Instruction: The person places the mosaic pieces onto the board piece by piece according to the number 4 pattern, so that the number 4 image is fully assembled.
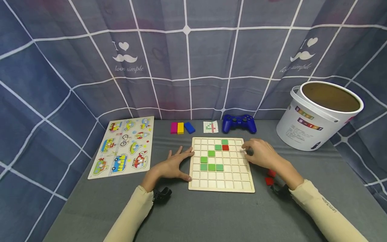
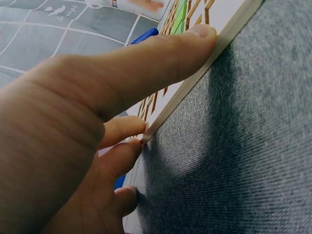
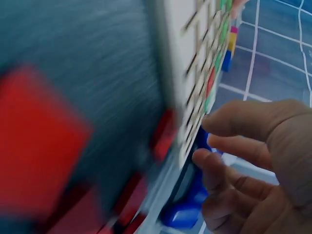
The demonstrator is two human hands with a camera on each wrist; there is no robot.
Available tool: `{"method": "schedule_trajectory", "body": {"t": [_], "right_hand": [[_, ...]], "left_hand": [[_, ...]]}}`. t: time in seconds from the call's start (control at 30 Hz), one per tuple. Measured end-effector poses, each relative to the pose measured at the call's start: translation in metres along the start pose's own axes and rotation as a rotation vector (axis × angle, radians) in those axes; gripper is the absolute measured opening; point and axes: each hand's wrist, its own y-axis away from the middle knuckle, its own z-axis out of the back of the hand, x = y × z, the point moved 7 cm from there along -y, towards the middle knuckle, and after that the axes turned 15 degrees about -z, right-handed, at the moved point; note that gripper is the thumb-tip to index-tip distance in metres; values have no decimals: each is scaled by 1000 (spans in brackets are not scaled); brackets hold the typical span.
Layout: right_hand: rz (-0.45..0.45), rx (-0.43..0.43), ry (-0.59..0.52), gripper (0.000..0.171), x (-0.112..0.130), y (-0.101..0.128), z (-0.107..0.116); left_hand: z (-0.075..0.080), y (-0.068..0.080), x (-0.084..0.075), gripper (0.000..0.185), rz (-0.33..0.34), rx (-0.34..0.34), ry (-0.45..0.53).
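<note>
A wooden grid board [image 1: 208, 183] lies flat on the grey cloth, with several green tiles [image 1: 211, 153] and one red tile [image 1: 225, 147] in its squares. My left hand [image 1: 170, 167] rests against the board's left edge, thumb and fingers spread apart; the thumb [image 2: 161, 61] lies on the rim in the left wrist view. My right hand [image 1: 262, 153] is over the board's upper right edge, its fingers loosely bent. In the right wrist view, nothing shows between thumb and fingertips. Loose red tiles [image 1: 269, 181] lie by the right wrist, partly hidden by it.
Behind the board are a small pattern card [image 1: 210, 127], a blue game controller [image 1: 239, 123], and pink [image 1: 174, 128], yellow [image 1: 180, 128] and blue [image 1: 189, 127] pieces. A vehicle puzzle board [image 1: 121, 148] lies at left. A white bucket [image 1: 305, 126] stands at back right, before the curtain.
</note>
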Motion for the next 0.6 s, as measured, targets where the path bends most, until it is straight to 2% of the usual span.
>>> {"method": "schedule_trajectory", "body": {"t": [0.23,0.37,0.6], "right_hand": [[37,22,10,32,-16,20,3],[38,30,2,28,-18,24,-1],[10,-26,4,26,-18,20,6]], "left_hand": [[1,2,2,104,27,-5,-11],[0,3,3,105,26,-4,-12],[-3,0,5,103,15,-2,-1]]}}
